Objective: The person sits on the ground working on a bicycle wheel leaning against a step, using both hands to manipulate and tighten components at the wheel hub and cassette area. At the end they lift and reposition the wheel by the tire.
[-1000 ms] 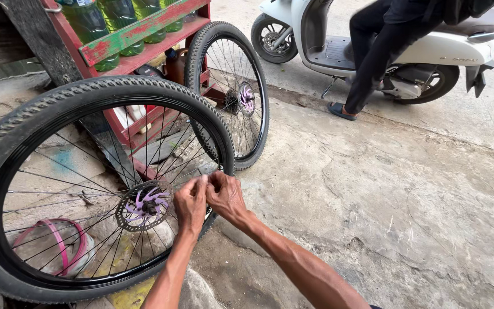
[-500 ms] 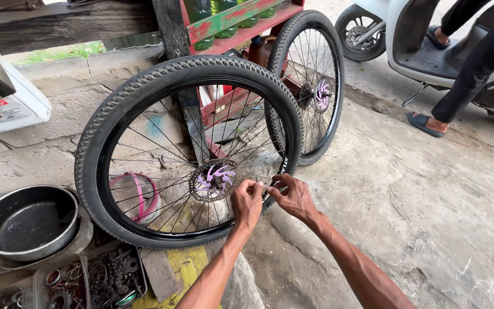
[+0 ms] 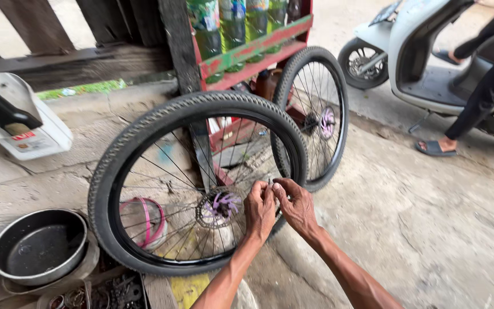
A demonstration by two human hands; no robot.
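- Hands meet at the right inner edge of the large black spoked bicycle wheel with knobbly tyre, which stands upright on the cracked concrete floor.
- Left hand is curled, its fingertips pinched on a small metal valve stem that pokes inward from the rim; what else it grips I cannot tell.
- Right hand is also clenched, thumb and fingers closing on the same stem from the other side, touching the left hand.
- Purple-tinted hub with disc sits just left of the hands, spokes fanning out between.
- Second, smaller black spoked wheel leans behind, against a red wooden rack of green bottles.
- Round dark metal basin lies by the floor's lower left corner, a tray of small rusty parts beside it, a white plastic container further back on the left.
- Pink and white hoop-shaped object shows through the spokes.
- White scooter with a seated person, 1 sandalled foot down, stands at the upper right.
- Risks, as I judge them: the wheel is steadied by nothing but the 2 hands, so a hard twist could tip it; a slipped pinch could drop the tiny valve piece among the floor's cracks; knuckles could scrape on nearby spokes.
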